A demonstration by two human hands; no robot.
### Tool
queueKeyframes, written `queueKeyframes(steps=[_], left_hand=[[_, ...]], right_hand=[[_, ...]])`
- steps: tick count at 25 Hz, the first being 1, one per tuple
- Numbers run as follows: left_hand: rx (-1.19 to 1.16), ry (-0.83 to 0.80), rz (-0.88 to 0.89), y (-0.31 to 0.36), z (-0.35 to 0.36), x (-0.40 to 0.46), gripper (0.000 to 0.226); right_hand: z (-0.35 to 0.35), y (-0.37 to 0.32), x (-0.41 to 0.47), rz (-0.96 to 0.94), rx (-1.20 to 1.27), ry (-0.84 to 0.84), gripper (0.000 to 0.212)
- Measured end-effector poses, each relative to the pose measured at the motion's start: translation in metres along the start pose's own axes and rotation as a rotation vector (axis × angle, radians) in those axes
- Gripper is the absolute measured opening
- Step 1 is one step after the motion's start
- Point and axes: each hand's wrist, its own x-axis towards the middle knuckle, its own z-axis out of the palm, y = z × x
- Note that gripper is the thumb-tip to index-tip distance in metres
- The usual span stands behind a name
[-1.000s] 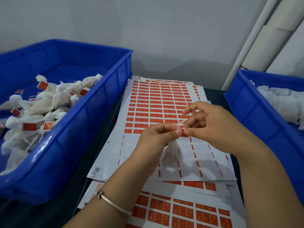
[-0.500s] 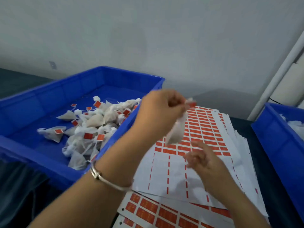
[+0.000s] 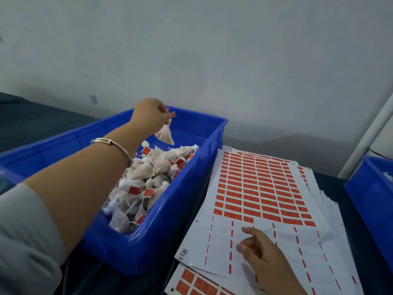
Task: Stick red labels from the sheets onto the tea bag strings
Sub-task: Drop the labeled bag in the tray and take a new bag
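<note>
Now, in the head view, the left hand (image 3: 150, 116) is reaching out over the far end of the left blue bin (image 3: 148, 248), pinching a tea bag (image 3: 165, 134) by its string so that the bag is dangling clear below the fingers. A red label (image 3: 171, 114) is sticking out just beside the fingertips, already fixed to that string. Holding it by the string over the bin is probably meant to let it drop onto the pile of labelled tea bags (image 3: 148, 179) lying along the bin's right side, where many red tags are showing.

The right hand (image 3: 258, 250) is hovering low over the top label sheet (image 3: 261, 201), fingers loosely curled and holding nothing; whether it is touching the paper I cannot tell. It is sitting over the stripped lower part of the sheet, just below the nearest remaining row of red labels, likely placed to peel the next one. More sheets are lying stacked beneath, and a second blue bin (image 3: 370, 194) is standing at the right edge, its contents barely showing.
</note>
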Motion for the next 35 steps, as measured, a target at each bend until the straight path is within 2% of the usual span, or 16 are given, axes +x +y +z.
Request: queueKeyframes(steps=[2,4,7,11,14,18,21,23,27,30,32,34,35], left_hand=[[0.192,-0.050,-0.030,-0.026,0.016,0.005,0.024],[0.275,-0.130,-0.074,-0.048,0.033,0.001,0.031],[0.351,-0.240,-0.159,-0.063,0.049,-0.006,0.026],[0.309,-0.168,-0.061,-0.042,0.040,-0.012,0.016],[0.198,-0.135,0.069,0.003,0.033,-0.034,0.020],[0.020,-0.253,0.231,0.069,0.059,-0.093,0.014],[-0.086,-0.431,0.248,0.090,0.109,-0.146,0.011],[-0.143,-0.532,0.180,0.093,0.144,-0.180,0.010],[-0.231,-0.673,0.088,0.097,0.202,-0.223,0.025],[-0.003,-0.611,0.290,0.097,0.228,-0.246,0.040],[0.082,-0.535,0.437,0.092,0.234,-0.254,0.046],[0.100,-0.533,0.427,0.090,0.236,-0.254,0.050],[0.116,-0.535,0.415,0.089,0.237,-0.252,0.052]], right_hand=[[-0.001,0.000,0.001,0.014,-0.003,0.000,0.025],[-0.001,-0.002,0.001,0.022,-0.018,-0.006,0.024],[-0.002,-0.006,-0.003,0.020,-0.051,-0.009,0.021],[-0.002,-0.007,-0.005,0.029,-0.043,-0.004,0.019],[0.001,-0.005,-0.006,0.020,-0.052,-0.003,0.018],[-0.002,-0.006,-0.004,0.008,0.035,0.048,0.016],[-0.022,-0.015,-0.004,0.001,0.155,0.283,0.011],[-0.045,-0.025,-0.005,-0.015,0.229,0.463,0.008],[-0.129,-0.044,0.013,-0.039,0.505,0.678,0.014],[-0.223,-0.040,0.043,0.000,0.609,0.848,0.023],[-0.282,-0.017,0.056,0.125,0.564,0.909,0.022],[-0.327,0.024,0.057,0.232,0.375,0.943,0.013],[-0.341,0.047,0.057,0.275,0.270,0.935,0.020]])
